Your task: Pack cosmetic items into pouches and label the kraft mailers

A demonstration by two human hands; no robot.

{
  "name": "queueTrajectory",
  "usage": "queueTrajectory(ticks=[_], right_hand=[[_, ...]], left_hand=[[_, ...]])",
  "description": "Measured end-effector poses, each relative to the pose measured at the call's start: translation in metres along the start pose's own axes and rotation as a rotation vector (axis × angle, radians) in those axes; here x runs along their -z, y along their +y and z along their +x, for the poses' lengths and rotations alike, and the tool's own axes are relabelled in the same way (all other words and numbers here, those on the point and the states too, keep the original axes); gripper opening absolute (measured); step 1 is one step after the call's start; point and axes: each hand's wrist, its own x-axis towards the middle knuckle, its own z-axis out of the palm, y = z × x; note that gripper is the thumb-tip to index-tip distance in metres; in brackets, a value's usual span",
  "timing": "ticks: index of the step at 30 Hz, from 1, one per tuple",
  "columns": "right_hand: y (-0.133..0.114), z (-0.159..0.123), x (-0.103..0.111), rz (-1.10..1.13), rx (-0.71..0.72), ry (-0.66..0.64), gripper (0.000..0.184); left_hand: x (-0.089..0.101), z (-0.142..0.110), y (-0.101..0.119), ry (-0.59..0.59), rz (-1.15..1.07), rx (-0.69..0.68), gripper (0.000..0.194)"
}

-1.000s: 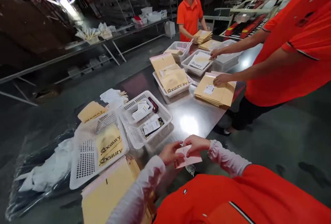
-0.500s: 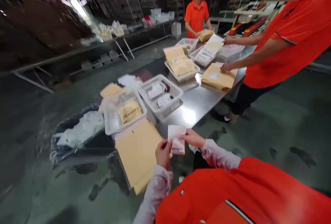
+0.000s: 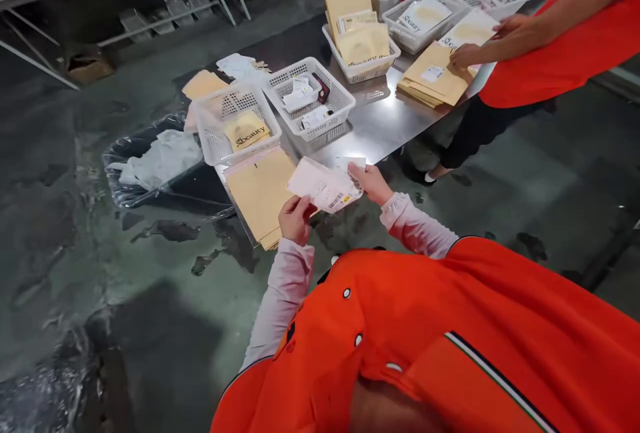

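Fingers (image 3: 303, 205) of the left hand (image 3: 295, 222) are pinching the lower left edge of a pale pink paper slip (image 3: 317, 183), with the thumb pressing from above and the others curling inward below. Fingers of the right hand (image 3: 375, 185) are gripping near the slip's right end, where a small white card (image 3: 344, 162) is showing just behind it; how the fingertips are meeting underneath is hidden, so I cannot tell. Both hands are holding the slip nearly flat in front of the body, off the near edge of the metal surface (image 3: 373, 131), and its printed face, with a barcode and a yellow mark, is facing up. Just beyond the left hand, a stack of brown envelopes (image 3: 261, 189) is lying on the end of the surface. Past it, a white basket (image 3: 210, 138) is holding small printed envelopes (image 3: 246, 130), and a second basket (image 3: 345, 107) is standing beside it with a little tray (image 3: 301, 94) inside. Left of the surface, white scraps (image 3: 163, 158) are lying in a black plastic bag (image 3: 197, 191). Farther along, a co-worker's hand (image 3: 465, 56) is resting on another envelope stack (image 3: 429, 77).
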Motion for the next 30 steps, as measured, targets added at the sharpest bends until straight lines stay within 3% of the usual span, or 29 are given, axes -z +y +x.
queueTrajectory(ticks=[3,6,9,14,19,22,26,28,30], right_hand=[[-0.016,0.006,0.021,0.015,0.071,0.079,0.05],[-0.034,0.003,0.041,-0.082,0.173,0.036,0.047],[-0.044,-0.004,0.057,-0.152,0.22,-0.038,0.048],[-0.046,-0.002,0.078,-0.021,0.135,-0.109,0.05],[-0.046,0.017,0.089,0.19,0.097,-0.005,0.045],[-0.044,0.024,0.094,0.216,0.072,-0.025,0.04],[-0.042,0.022,0.098,0.241,-0.08,-0.056,0.036],[-0.042,0.017,0.097,0.258,-0.131,-0.062,0.035],[-0.042,0.008,0.092,0.247,-0.113,-0.099,0.033]], left_hand=[[0.001,-0.016,-0.005,-0.241,-0.067,0.04,0.038],[-0.015,-0.038,-0.019,-0.491,-0.182,0.252,0.058],[-0.038,-0.06,-0.039,-0.54,-0.188,0.367,0.078],[-0.06,-0.081,-0.068,-0.674,-0.027,0.469,0.074],[-0.058,-0.084,-0.077,-0.602,0.083,0.304,0.059],[-0.05,-0.078,-0.071,-0.562,0.125,0.194,0.051],[-0.04,-0.068,-0.054,-0.667,0.167,0.158,0.064],[-0.042,-0.065,-0.046,-0.737,0.2,0.129,0.07],[-0.05,-0.063,-0.042,-0.733,0.233,0.054,0.072]])
